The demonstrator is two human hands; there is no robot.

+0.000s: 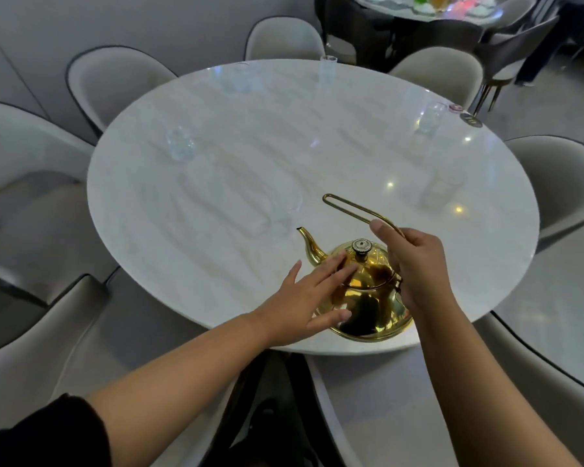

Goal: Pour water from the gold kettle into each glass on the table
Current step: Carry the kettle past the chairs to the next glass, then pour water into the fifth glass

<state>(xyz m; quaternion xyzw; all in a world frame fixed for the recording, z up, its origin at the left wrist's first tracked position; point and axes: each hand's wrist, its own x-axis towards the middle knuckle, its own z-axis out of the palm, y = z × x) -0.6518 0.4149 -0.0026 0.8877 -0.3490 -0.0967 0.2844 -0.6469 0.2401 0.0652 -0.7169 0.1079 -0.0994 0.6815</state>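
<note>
While the gold kettle (375, 298) sits upright on the near edge of the bench (250, 163), both bare hands are on it. Its spout (309, 244) points left and away, and the lid knob (362, 246) is on top, lid on. The thin wire handle (351, 207) is swung up and leans away to the left.

The right grip (415, 264) pinches the handle's near end between thumb and curled fingers, above the kettle's right side. The left grip (304, 305) is wide, with its fingers straight and spread, lying across the kettle's left shoulder just short of the knob. The thumb is low at the body's front.

A faint clear glass (289, 214) stands just beyond the spout. Another faint glass (439, 192) is to the right of the handle, well apart from the kettle. The left glass (180, 143) is mid-bench near the left rim. The right glass (432, 117) is near the far right rim. Two far glasses (240, 77) (327, 67) stand at the far rim. Water level in any of them is too blurred to tell.

Two small round tags (469, 119) lie at the rim just beside the right glass. Pale padded chairs (115, 85) ring the round white bench. A dark sleeve (48, 433) covers the left upper arm. A second laid table (418, 11) is at the top right.
</note>
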